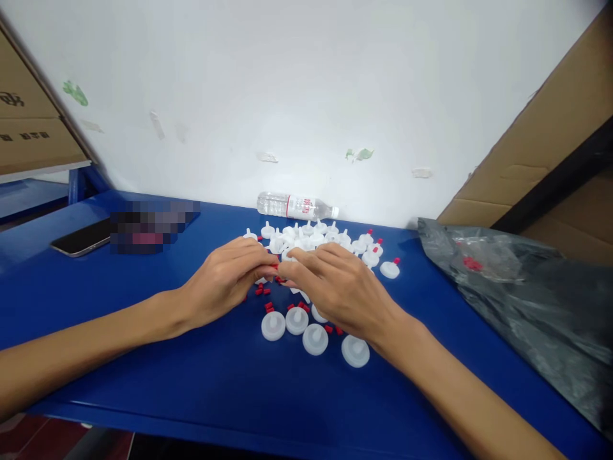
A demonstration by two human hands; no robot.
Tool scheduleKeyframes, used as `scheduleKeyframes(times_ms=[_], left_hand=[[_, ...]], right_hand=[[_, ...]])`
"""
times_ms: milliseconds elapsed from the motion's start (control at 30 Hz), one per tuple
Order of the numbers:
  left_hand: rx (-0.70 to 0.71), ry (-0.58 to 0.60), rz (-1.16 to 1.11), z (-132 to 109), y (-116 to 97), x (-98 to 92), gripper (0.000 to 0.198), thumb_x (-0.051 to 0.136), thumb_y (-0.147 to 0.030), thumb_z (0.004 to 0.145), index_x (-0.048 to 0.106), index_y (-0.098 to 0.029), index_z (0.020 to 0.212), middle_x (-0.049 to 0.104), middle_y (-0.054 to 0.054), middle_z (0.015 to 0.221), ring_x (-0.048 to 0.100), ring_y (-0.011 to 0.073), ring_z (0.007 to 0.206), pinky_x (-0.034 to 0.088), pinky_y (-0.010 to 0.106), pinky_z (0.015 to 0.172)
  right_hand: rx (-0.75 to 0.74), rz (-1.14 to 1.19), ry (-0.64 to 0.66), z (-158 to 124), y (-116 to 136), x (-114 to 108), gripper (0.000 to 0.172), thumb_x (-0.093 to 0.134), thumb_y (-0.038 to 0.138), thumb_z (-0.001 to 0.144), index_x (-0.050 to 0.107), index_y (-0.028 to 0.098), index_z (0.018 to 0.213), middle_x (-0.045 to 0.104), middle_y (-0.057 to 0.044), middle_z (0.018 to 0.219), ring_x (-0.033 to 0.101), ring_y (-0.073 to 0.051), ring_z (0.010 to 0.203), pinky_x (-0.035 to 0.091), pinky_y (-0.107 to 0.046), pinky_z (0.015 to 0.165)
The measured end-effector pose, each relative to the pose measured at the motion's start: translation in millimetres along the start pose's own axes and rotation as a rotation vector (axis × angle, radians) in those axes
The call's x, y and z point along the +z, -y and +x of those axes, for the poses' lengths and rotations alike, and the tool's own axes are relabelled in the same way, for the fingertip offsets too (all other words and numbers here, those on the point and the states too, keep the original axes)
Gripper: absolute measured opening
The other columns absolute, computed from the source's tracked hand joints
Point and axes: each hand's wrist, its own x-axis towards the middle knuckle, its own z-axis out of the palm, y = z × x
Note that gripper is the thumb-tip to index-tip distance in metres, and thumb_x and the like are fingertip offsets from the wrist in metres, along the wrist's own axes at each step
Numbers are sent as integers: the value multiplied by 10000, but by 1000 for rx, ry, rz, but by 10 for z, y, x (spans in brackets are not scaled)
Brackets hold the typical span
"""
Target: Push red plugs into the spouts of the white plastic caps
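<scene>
My two hands meet above a cluster of white round caps with nozzles (316, 237) on the blue table. My left hand (230, 275) is closed in a pinch, with a small red tip cap (274, 264) at its fingertips. My right hand (338, 284) is closed too, its fingers curled round a white nozzle cap (287, 254) that is mostly hidden. Loose red tip caps (260, 289) and several white nozzle caps (315, 339) lie below my hands. On the right, a few nozzle caps (389, 269) have red tips on them.
A clear plastic bottle (297, 206) lies along the white wall behind the cluster. On the left are a phone (86, 236) and a blurred-out item (148, 227). To the right, a grey plastic sheet (527, 306) holds a clear bag (488, 259) with red caps, near cardboard (517, 153).
</scene>
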Motion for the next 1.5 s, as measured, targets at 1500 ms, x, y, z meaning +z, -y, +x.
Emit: scheduleKeyframes(times_ms=[1500], left_hand=[[40,340,87,-52,137,18,257,524,-241,1062,661,-204,1276,674,97,1106,546,257,1077,484,395,928]], right_hand=[[212,112,105,-176,-367,30,89,651,260,979,677,175,984,734,-57,972,640,-228,926,447,-395,888]])
